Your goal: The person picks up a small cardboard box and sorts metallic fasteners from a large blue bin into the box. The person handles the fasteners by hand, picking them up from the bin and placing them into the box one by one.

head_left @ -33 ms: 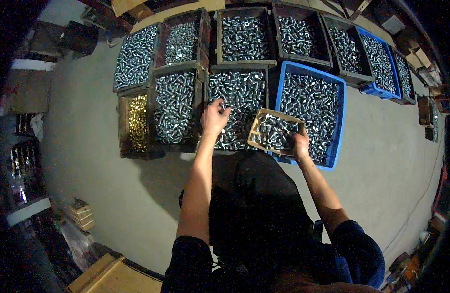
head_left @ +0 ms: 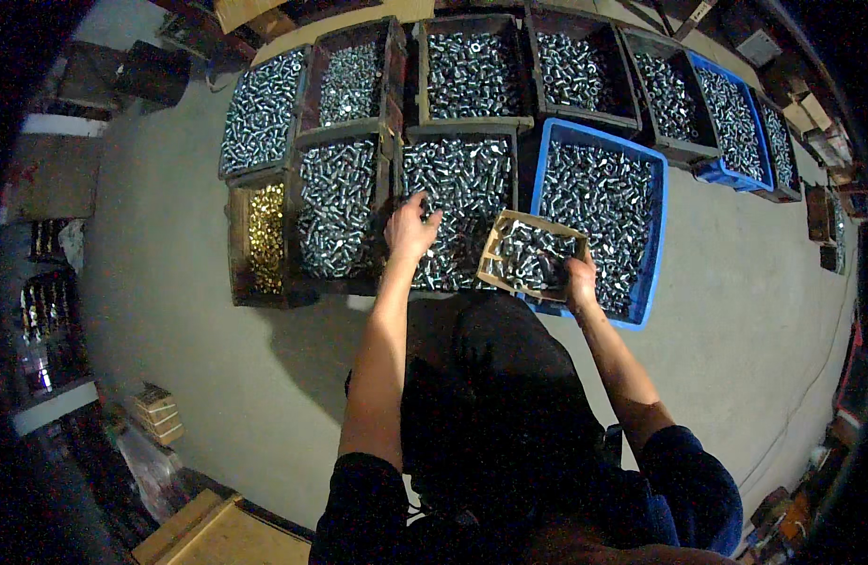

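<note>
My left hand (head_left: 410,231) is over the middle near crate (head_left: 516,165), its thumb and fingers apart with nothing visible between them. Below the fingertips lie silver metal fittings (head_left: 462,174) that fill this wooden crate. Gripped by its right side in my right hand (head_left: 580,281) is a small open cardboard box (head_left: 536,219), slightly tilted. Silver fittings (head_left: 525,259) of a similar look lie inside it. The box overlaps the crate's right edge and the left side of a large blue plastic bin (head_left: 658,221), which also holds silver fittings.
A back row of wooden crates (head_left: 476,122) with silver parts runs behind, with another blue bin (head_left: 760,155) at right. At left stand a crate of silver fittings (head_left: 335,207) and one of brass-coloured parts (head_left: 266,235). A wooden surface (head_left: 232,537) lies at lower left.
My left hand has shifted very slightly left, and its curled fingers have straightened and spread. My right hand and the cardboard box stay in place.
</note>
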A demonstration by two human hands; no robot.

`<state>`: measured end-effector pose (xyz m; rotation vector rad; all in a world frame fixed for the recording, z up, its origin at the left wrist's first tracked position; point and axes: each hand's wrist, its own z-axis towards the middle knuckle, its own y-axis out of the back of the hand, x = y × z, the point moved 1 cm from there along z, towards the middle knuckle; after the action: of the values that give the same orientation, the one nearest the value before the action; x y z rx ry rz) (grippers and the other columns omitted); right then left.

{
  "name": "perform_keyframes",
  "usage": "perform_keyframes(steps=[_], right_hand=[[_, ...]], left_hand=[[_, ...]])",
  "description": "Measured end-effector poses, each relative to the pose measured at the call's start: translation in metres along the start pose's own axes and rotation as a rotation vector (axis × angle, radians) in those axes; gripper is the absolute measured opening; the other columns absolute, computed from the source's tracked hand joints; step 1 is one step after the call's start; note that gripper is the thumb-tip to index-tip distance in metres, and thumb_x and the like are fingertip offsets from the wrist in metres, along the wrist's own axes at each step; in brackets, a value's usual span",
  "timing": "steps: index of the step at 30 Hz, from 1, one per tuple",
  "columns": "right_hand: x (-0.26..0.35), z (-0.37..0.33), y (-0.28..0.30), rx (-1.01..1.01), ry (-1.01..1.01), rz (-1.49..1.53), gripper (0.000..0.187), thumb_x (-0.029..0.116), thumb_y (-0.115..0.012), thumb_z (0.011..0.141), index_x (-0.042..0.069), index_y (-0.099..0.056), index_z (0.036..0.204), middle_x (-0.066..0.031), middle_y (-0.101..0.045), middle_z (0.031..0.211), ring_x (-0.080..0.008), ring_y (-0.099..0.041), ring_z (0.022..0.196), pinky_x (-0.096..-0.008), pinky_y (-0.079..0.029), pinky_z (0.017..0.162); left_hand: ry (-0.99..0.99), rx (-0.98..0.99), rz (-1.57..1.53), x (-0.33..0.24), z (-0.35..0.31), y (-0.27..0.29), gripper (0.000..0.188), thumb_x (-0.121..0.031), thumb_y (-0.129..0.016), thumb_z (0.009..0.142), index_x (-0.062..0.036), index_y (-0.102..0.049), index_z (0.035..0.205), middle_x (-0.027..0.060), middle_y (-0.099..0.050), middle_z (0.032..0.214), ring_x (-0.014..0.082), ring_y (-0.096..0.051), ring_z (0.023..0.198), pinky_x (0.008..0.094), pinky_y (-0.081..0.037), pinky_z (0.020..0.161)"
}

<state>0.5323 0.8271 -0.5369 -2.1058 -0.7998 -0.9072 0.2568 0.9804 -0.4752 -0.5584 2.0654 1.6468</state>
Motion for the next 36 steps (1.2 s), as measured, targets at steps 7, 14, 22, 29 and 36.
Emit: perform_keyframes(steps=[7, 14, 22, 29, 36], right_hand=[[-0.008, 0.010, 0.011, 0.004, 0.082, -0.177, 0.064, 0.001, -0.041, 0.068, 0.007, -0.036, 0.131, -0.0097, -0.051, 0.108, -0.0218, -0.052, 0.090, -0.0329, -0.047, 0.075], [-0.005, 0.005, 0.003, -0.015, 0.044, -0.004, 0.061, 0.000, -0.040, 0.067, 0.006, -0.041, 0.128, -0.0093, -0.053, 0.104, -0.0230, -0.053, 0.090, -0.0350, -0.045, 0.080], [-0.006, 0.006, 0.007, 0.068, 0.071, -0.026, 0.068, 0.000, -0.043, 0.069, -0.001, -0.029, 0.135, -0.0117, -0.049, 0.118, -0.0214, -0.050, 0.098, -0.0280, -0.040, 0.086], [-0.014, 0.011, 0.016, 0.039, 0.077, 0.001, 0.066, 0.001, -0.045, 0.068, -0.003, -0.032, 0.133, -0.0096, -0.051, 0.116, -0.0184, -0.051, 0.097, -0.0257, -0.040, 0.085], [-0.010, 0.007, 0.006, 0.051, 0.043, 0.071, 0.060, -0.001, -0.047, 0.068, 0.000, -0.040, 0.127, -0.0069, -0.053, 0.111, -0.0176, -0.052, 0.092, -0.0273, -0.044, 0.080]], left_hand=[[0.040, -0.041, 0.408, 0.003, 0.007, -0.046, 0.057, -0.033, -0.066, 0.074, -0.0072, -0.044, 0.120, 0.0165, -0.060, 0.092, 0.0329, -0.062, 0.080, 0.0447, -0.048, 0.069], [0.029, -0.056, 0.417, -0.010, 0.017, -0.049, 0.038, -0.021, -0.065, 0.069, -0.0068, -0.050, 0.101, 0.0145, -0.063, 0.082, 0.0308, -0.063, 0.073, 0.0438, -0.050, 0.063], [-0.059, -0.189, 0.098, 0.021, 0.013, -0.048, 0.050, -0.028, -0.068, 0.061, -0.0132, -0.060, 0.108, 0.0138, -0.064, 0.083, 0.0329, -0.062, 0.080, 0.0418, -0.048, 0.070], [0.220, -0.051, -0.722, 0.025, 0.018, -0.035, 0.038, -0.014, -0.067, 0.070, 0.0002, -0.059, 0.105, 0.0059, -0.060, 0.070, 0.0110, -0.054, 0.049, 0.0239, -0.042, 0.044], [0.011, 0.206, -1.025, -0.040, -0.006, -0.005, 0.018, -0.012, -0.062, 0.077, -0.0007, -0.065, 0.091, 0.0045, -0.062, 0.071, 0.0082, -0.052, 0.045, 0.0203, -0.040, 0.041]])
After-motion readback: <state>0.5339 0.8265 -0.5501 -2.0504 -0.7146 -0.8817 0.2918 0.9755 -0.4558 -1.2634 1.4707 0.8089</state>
